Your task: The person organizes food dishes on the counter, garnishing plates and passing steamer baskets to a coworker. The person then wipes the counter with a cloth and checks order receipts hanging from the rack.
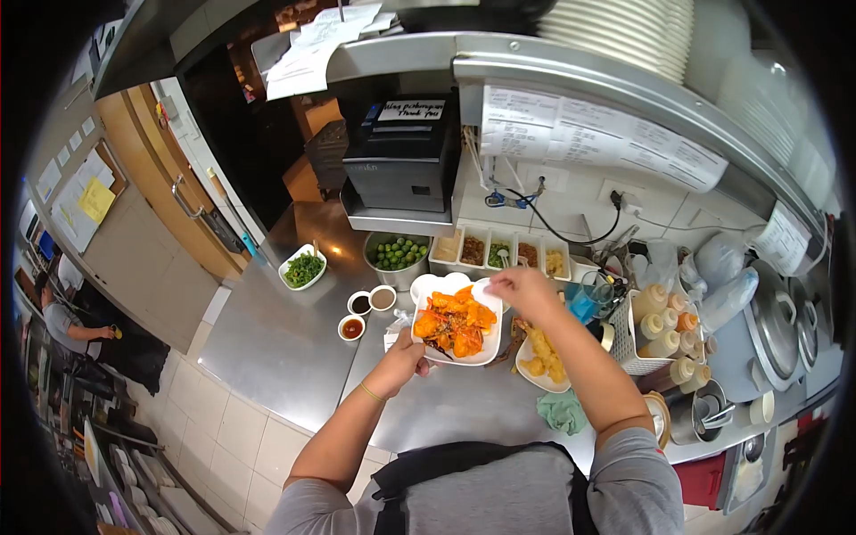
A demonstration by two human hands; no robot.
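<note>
My left hand [406,363] grips the near left edge of a white square dish [489,349] above the steel counter. Chunks of food in orange sauce [456,321], with dark bits among them, fill the dish. At its far right rim, my right hand [522,292] has its fingers pinched together by a small white thing [482,291]; whether that is paper, cloth or a small dish, I cannot tell. Below my right forearm sits a white plate [555,385] of yellow fried pieces [540,357], partly hidden by the arm.
Three sauce cups [351,328] and a bowl of chopped greens [304,269] stand left. Behind are a pot of green limes [398,255], topping containers [499,254] and a printer [401,152]. Squeeze bottles [655,325] and a green cloth [561,412] lie right. A person [71,321] is far left.
</note>
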